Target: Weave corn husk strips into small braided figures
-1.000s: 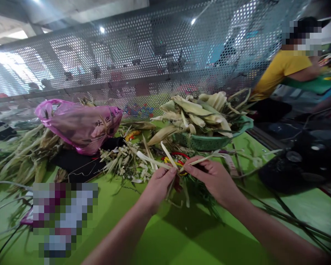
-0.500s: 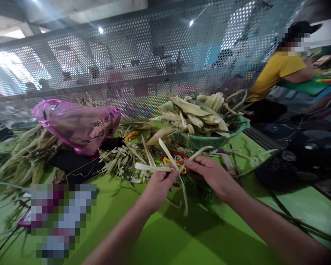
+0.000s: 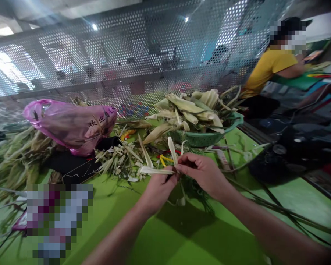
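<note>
From my remote seat, starting nearest, I have the left hand point(image 3: 160, 187) coming in from seven o'clock and the right hand point(image 3: 205, 175) from four, nearly meeting at the centre of the view above the green tabletop point(image 3: 121, 228). Both look pinched, thumb against fingers, on the same small bunch of pale husk strips, right where those strips come together. One flat strip point(image 3: 156, 171) points to nine o'clock, a broader upright strip point(image 3: 171, 147) stands toward twelve, and a thin dangling strip point(image 3: 181, 200) hangs toward six. My reading is that the piece is partway along: the strips are gathered at one point, yet their ends run free, so the joining there seems unfinished (the fingertips cover the crossing, so I can't tell whether anything is knotted). Just past the hands at eleven o'clock lie yellow handles point(image 3: 165, 159), untouched. Between nine and ten, a scatter of small cut scraps point(image 3: 121, 158) suggests trimming already done. Farther out at one o'clock, the green basket point(image 3: 202, 140) is heaped with husks point(image 3: 189, 105), so plenty of stock looks unused; a pink plastic bag point(image 3: 71, 125) sits out at ten. Beyond, a perforated screen point(image 3: 127, 66) spans twelve, and a person in a yellow shirt point(image 3: 267, 70) sits at two, well apart from my work.
</note>
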The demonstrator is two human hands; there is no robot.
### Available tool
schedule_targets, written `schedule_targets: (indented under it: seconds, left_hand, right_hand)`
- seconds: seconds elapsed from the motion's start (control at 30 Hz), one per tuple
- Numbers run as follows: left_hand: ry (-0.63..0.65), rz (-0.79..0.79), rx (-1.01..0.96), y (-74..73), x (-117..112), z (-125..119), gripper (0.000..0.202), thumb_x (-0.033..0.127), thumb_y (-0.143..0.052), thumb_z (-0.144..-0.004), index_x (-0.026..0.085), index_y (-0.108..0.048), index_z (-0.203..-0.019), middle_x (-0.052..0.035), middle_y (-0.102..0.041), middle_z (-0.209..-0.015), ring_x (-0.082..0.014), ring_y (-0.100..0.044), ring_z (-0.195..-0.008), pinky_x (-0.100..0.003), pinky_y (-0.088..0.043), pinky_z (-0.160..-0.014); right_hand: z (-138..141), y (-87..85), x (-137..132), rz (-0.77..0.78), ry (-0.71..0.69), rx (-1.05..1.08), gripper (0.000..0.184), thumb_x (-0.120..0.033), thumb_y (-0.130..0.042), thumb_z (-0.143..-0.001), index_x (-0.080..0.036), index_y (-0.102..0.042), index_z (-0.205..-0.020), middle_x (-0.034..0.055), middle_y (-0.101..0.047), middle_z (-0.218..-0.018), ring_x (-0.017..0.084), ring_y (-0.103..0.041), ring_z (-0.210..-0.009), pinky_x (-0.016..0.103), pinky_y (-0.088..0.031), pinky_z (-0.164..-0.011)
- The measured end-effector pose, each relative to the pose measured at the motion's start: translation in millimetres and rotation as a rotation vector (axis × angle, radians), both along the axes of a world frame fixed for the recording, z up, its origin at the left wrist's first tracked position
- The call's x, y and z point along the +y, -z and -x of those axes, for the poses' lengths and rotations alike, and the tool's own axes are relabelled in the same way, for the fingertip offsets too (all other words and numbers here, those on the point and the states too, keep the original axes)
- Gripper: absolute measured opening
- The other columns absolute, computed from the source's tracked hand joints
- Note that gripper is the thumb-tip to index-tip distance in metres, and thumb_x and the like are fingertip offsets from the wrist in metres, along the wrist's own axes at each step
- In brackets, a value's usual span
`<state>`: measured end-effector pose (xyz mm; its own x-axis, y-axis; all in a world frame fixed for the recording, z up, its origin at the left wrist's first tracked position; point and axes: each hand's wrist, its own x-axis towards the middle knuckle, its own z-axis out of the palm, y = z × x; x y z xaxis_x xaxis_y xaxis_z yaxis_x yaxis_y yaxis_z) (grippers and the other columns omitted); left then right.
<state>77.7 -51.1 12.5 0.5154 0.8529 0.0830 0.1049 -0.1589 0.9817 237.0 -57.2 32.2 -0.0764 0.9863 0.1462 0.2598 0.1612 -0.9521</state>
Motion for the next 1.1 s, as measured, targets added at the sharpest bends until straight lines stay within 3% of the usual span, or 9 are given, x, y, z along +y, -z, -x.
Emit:
schedule_targets:
  seconds: [0.27, 0.37, 0.5, 0.63, 0.73, 0.8, 0.93, 1.1]
  left_hand:
    - [-0.01, 0.011, -0.038, 4.9, -3, -1, 0.022, 0.034, -0.051, -0.087, 0.017, -0.053, -0.072, 0.001, -0.044, -0.072, -0.0126, -0.038, -0.071, -0.024, -0.032, -0.065]
    - [-0.039, 0.138, -0.145, 8.3, -3, -2, 0.026, 0.039, -0.058, -0.083, 0.016, -0.055, -0.071, 0.0025, -0.043, -0.066, -0.0112, -0.037, -0.064, -0.023, -0.031, -0.061]
    - [-0.203, 0.335, -0.341, 10.9, 1, -2, 0.028, 0.044, -0.063, -0.08, 0.016, -0.061, -0.08, 0.0021, -0.049, -0.067, -0.0098, -0.042, -0.062, -0.021, -0.033, -0.059]
    - [-0.282, 0.375, -0.5, 12.2, 6, 0, 0.025, 0.04, -0.065, -0.08, 0.016, -0.066, -0.088, -0.0002, -0.058, -0.076, -0.01, -0.049, -0.07, -0.021, -0.039, -0.068]
    - [-0.279, 0.433, -0.58, 12.0, 7, 0, 0.025, 0.037, -0.068, -0.078, 0.016, -0.068, -0.092, -0.0018, -0.062, -0.081, -0.0115, -0.054, -0.076, -0.021, -0.042, -0.072]
    - [-0.276, 0.492, -0.6, 10.8, 7, 0, 0.026, 0.037, -0.069, -0.077, 0.015, -0.069, -0.092, -0.0027, -0.064, -0.08, -0.0121, -0.056, -0.075, -0.022, -0.044, -0.071]
    - [-0.304, 0.591, -0.642, 6.9, 7, 1, 0.029, 0.039, -0.071, -0.074, 0.014, -0.069, -0.088, -0.0031, -0.065, -0.076, -0.0109, -0.056, -0.067, -0.02, -0.045, -0.064]
    - [-0.337, 0.625, -0.639, 5.7, 8, 1, 0.029, 0.037, -0.078, -0.066, 0.013, -0.065, -0.076, 0.0005, -0.059, -0.058, -0.0075, -0.05, -0.052, -0.018, -0.04, -0.053]
  right_hand:
    - [5, 7.2, 0, -0.093, 0.11, -0.003, 0.014, -0.032, -0.062, -0.077, -0.018, -0.059, -0.072, -0.0009, -0.057, -0.067, 0.015, -0.051, -0.065, 0.028, -0.042, -0.063]
    - [4, 4.4, 2, -0.083, 0.101, -0.015, 0.016, -0.034, -0.063, -0.079, -0.018, -0.061, -0.076, 0.0, -0.058, -0.069, 0.016, -0.052, -0.066, 0.028, -0.042, -0.064]
    - [-1, -1.4, 0, -0.131, 0.155, -0.003, 0.021, -0.039, -0.061, -0.083, -0.02, -0.059, -0.093, 0.0004, -0.058, -0.078, 0.013, -0.05, -0.062, 0.025, -0.04, -0.056]
    - [1, 2.7, -3, 0.081, 0.062, 0.082, 0.03, -0.046, -0.065, -0.079, -0.02, -0.054, -0.091, -0.002, -0.055, -0.076, 0.008, -0.042, -0.049, 0.022, -0.034, -0.043]
    - [6, 8.9, -2, 0.237, -0.089, 0.231, 0.035, -0.048, -0.068, -0.076, -0.019, -0.053, -0.087, -0.0017, -0.054, -0.075, 0.01, -0.05, -0.056, 0.024, -0.042, -0.051]
    - [8, 10.7, 0, 0.257, -0.128, 0.26, 0.034, -0.046, -0.072, -0.073, -0.018, -0.054, -0.082, -0.0004, -0.056, -0.075, 0.013, -0.054, -0.066, 0.026, -0.045, -0.061]
    - [6, 9.4, 2, 0.177, -0.128, 0.163, 0.03, -0.045, -0.071, -0.073, -0.018, -0.059, -0.076, 0.0006, -0.059, -0.075, 0.016, -0.055, -0.074, 0.028, -0.044, -0.072]
    - [1, 10.3, 5, 0.093, -0.109, 0.034, 0.025, -0.043, -0.063, -0.078, -0.019, -0.06, -0.073, 0.0004, -0.06, -0.073, 0.016, -0.053, -0.071, 0.028, -0.042, -0.071]
